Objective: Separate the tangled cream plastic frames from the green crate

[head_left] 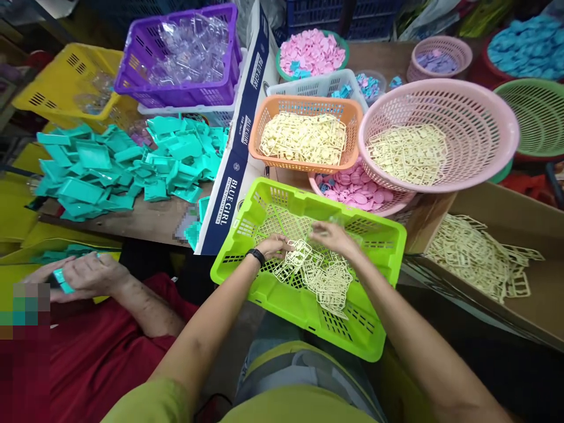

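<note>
You work with both bare hands over a lime-green crate [282,296], where a loose heap of cream lattice frames [332,285] lies on the mesh floor. Your left hand [274,245] appears to pinch the edge of one cream frame [299,252] at the heap's near-left side; your right hand [332,235], blurred above the heap, has curled fingers, and whether they grip anything cannot be told. The work looks well under way but unfinished: cream pieces [304,138] already cover the floor of the orange basket [304,166] beyond the crate, more cream plastic lies in the large pink basket [480,129], and frames are piled in the cardboard box [546,288] to your right, while the crate's modest heap appears left to handle.
</note>
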A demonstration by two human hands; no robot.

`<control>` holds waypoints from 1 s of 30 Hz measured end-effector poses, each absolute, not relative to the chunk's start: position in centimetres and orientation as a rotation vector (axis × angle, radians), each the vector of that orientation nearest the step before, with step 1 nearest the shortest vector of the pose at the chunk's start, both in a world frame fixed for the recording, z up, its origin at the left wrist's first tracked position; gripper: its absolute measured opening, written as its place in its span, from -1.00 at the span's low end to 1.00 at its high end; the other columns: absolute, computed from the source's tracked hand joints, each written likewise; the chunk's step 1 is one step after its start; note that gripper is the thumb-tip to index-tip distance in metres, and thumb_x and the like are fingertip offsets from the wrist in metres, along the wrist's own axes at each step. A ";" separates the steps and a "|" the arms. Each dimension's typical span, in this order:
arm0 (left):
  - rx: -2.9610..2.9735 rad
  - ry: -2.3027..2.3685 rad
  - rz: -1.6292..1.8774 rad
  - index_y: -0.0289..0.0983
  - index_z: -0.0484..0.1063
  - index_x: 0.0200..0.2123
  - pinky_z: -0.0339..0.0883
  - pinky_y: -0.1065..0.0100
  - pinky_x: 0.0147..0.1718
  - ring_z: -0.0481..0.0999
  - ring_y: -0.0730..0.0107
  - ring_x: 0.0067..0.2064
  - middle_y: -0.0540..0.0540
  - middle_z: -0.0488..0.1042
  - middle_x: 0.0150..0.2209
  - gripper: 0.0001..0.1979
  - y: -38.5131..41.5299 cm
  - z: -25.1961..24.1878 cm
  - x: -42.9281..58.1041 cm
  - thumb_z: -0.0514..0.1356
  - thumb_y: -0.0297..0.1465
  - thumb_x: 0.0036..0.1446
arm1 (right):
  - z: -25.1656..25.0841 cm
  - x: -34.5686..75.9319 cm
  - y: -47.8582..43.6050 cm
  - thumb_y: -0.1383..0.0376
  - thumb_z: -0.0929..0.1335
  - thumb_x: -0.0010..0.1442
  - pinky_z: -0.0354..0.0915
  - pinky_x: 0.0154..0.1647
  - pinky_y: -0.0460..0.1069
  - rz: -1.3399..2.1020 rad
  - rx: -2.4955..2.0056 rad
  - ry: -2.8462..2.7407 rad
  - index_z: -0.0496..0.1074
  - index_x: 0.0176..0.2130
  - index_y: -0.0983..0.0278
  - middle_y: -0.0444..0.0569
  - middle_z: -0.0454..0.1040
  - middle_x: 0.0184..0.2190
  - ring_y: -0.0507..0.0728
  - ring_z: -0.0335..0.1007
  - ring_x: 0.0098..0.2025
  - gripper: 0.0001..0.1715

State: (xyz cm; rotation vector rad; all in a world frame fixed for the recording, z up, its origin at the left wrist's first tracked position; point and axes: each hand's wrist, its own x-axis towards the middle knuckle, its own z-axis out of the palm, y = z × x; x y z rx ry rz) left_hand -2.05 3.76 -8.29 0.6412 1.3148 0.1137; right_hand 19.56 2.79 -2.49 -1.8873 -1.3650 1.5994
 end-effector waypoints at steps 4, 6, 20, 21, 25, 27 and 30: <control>0.574 1.283 0.155 -0.32 0.36 -0.49 0.34 0.46 -0.50 0.42 0.54 -0.53 0.04 0.43 -0.55 -0.73 3.7 -7.6 -1.6 0.44 -0.54 -0.09 | -8.1 18.5 -1.8 -0.01 0.59 -0.13 0.19 0.35 0.30 1.868 -1.845 -1.111 0.56 -0.04 0.32 0.20 0.48 0.16 0.39 0.37 0.23 -0.27; 0.551 1.282 0.179 -0.32 0.37 -0.48 0.34 0.46 -0.50 0.47 0.52 -0.52 0.03 0.44 -0.54 -0.74 3.7 -7.4 -1.5 0.43 -0.51 -0.04 | -9.5 18.7 -2.5 -0.15 0.58 -0.24 0.21 0.31 0.26 1.895 -1.710 -0.924 0.58 -0.21 0.28 0.11 0.61 -0.05 0.33 0.46 0.10 -0.27; 0.487 1.226 0.334 -0.33 0.36 -0.44 0.48 0.38 -0.50 0.54 0.40 -0.53 -0.05 0.52 -0.51 -0.82 4.1 -6.0 0.5 0.23 -0.62 0.17 | -9.8 19.9 -3.3 0.23 0.55 -0.17 0.08 0.33 0.23 1.956 -1.623 -0.524 0.56 -0.24 0.17 -0.05 0.62 -0.09 0.25 0.41 0.05 -0.60; 0.483 1.218 0.336 -0.33 0.36 -0.44 0.48 0.38 -0.50 0.54 0.41 -0.53 -0.05 0.51 -0.52 -0.83 4.1 -6.0 0.6 0.23 -0.63 0.16 | -9.9 19.8 -3.3 0.22 0.57 -0.21 0.09 0.32 0.20 1.956 -1.581 -0.516 0.56 -0.28 0.18 -0.05 0.62 -0.12 0.25 0.41 0.05 -0.60; 0.453 1.190 0.349 -0.31 0.35 -0.42 0.51 0.37 -0.47 0.56 0.38 -0.48 -0.05 0.53 -0.48 -0.82 4.2 -6.1 0.9 0.27 -0.62 0.13 | -10.2 19.9 -3.6 0.14 0.60 -0.26 0.23 0.13 0.12 1.931 -1.456 -0.391 0.55 -0.33 0.17 -0.06 0.62 -0.19 0.23 0.41 0.00 -0.57; 0.439 1.168 0.353 -0.31 0.35 -0.41 0.53 0.33 -0.41 0.59 0.37 -0.43 -0.06 0.55 -0.44 -0.84 4.1 -5.9 1.0 0.25 -0.62 0.15 | -10.3 20.1 -3.9 0.12 0.60 -0.26 0.26 -0.02 0.08 1.926 -1.397 -0.289 0.55 -0.31 0.16 -0.07 0.62 -0.17 0.20 0.43 -0.05 -0.54; 0.409 1.077 0.375 -0.35 0.41 -0.37 0.54 0.33 -0.35 0.60 0.38 -0.39 -0.10 0.57 -0.37 -0.88 3.9 -5.4 1.3 0.24 -0.64 0.15 | -9.8 20.5 -4.4 0.07 0.64 -0.29 0.26 -0.16 0.03 1.931 -1.276 -0.221 0.55 -0.29 0.15 -0.11 0.62 -0.17 0.16 0.44 -0.12 -0.47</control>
